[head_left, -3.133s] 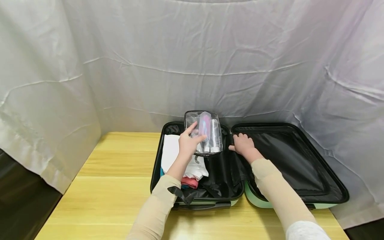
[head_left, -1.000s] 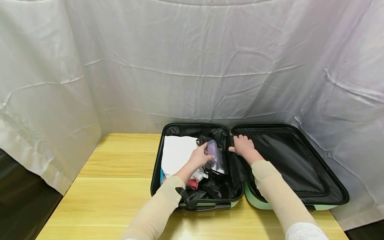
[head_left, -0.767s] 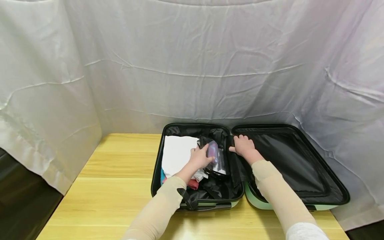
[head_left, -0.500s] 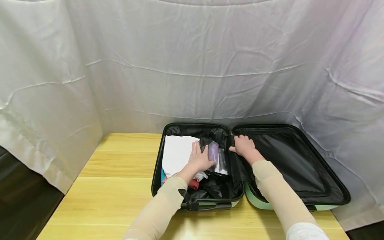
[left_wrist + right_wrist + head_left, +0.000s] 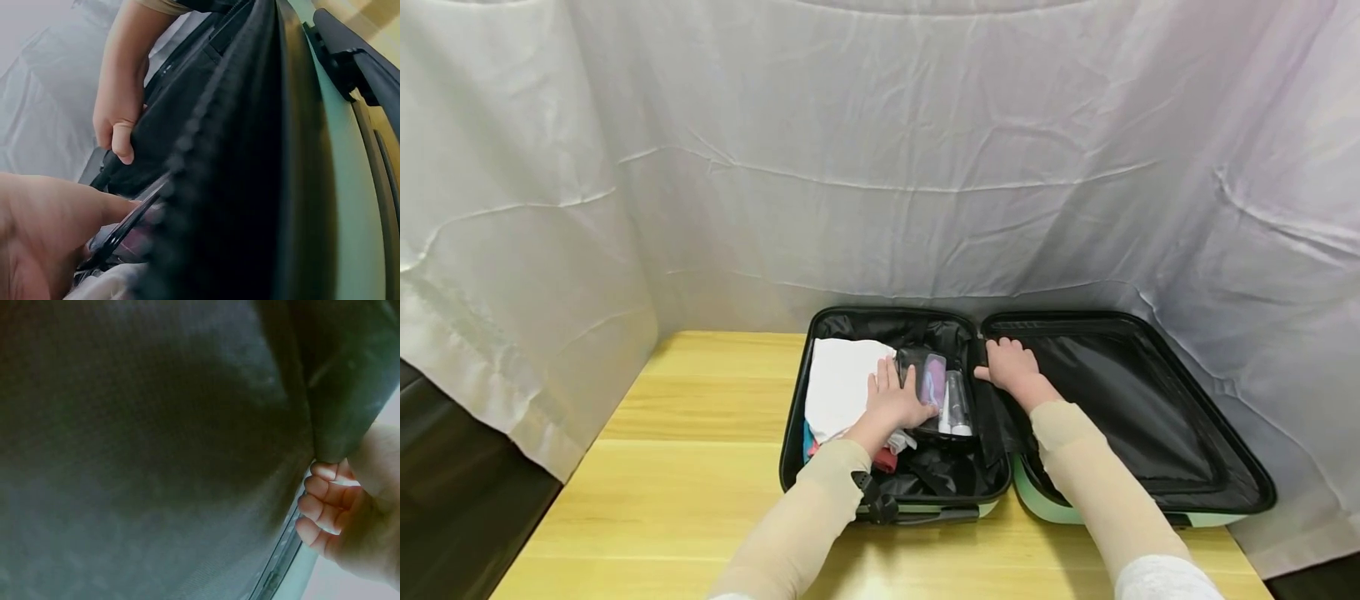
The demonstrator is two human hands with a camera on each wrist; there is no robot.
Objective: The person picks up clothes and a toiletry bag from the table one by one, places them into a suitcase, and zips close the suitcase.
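The clear toiletry pouch (image 5: 914,357) is lying inside the left half of a suitcase (image 5: 795,400), against its hinge side and just right of a folded white garment (image 5: 842,382). Through its front, a purple packaged item (image 5: 934,379) is showing beside a slim white tube (image 5: 944,417) and a clear bottle (image 5: 956,396) with a white cap. Your left hand (image 5: 895,406) is resting with its fingers spread wide and straight, reaching across the edge where garment and pouch are meeting; its thumb is pointing toward the pouch's contents. Your right hand (image 5: 1009,363) is gripping the top of a black fabric flap (image 5: 995,425) between the two halves, its fingers curling over one side while its thumb is pressing the other.

A red cloth (image 5: 885,460) is peeking out below the white garment, and a blue one (image 5: 807,437) is showing at its left. The black-lined right half (image 5: 1150,417) is lying flat beside the left one, with mint-green shell (image 5: 1036,496) showing along its near edge. Both halves are sitting on a wooden table (image 5: 700,442), and a pale grey curtain (image 5: 880,167) is hanging behind. You are wearing beige sleeves (image 5: 1097,475) on both forearms.
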